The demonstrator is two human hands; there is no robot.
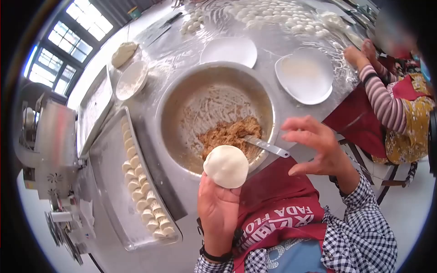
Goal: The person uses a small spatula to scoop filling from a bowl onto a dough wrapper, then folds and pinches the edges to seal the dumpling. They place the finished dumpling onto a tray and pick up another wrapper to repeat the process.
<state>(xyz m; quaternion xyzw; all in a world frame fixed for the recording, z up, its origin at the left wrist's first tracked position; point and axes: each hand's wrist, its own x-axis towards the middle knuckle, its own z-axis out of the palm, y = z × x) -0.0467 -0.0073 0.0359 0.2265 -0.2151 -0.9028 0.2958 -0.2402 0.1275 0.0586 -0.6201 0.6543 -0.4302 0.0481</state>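
On the raised fingers of my left hand [218, 207] rests a round, flat dumpling wrapper [226, 166], held in front of the near rim of a large metal bowl [165, 98]. Brown minced filling [234, 133] is heaped on the near side of the bowl. A metal filling spatula [267, 146] is stuck in the filling, its handle lying over the right rim. My right hand [314, 144] hovers just right of that handle, apart from it, fingers spread and holding nothing.
To the left, a metal tray [107, 182] carries rows of folded dumplings [144, 198]. Behind stand a flour bowl [132, 81], a dough lump [124, 54] and white plates [229, 51] [305, 76]. Many dough pieces [277, 16] cover the far table. A co-worker's hands [357, 57] are at right.
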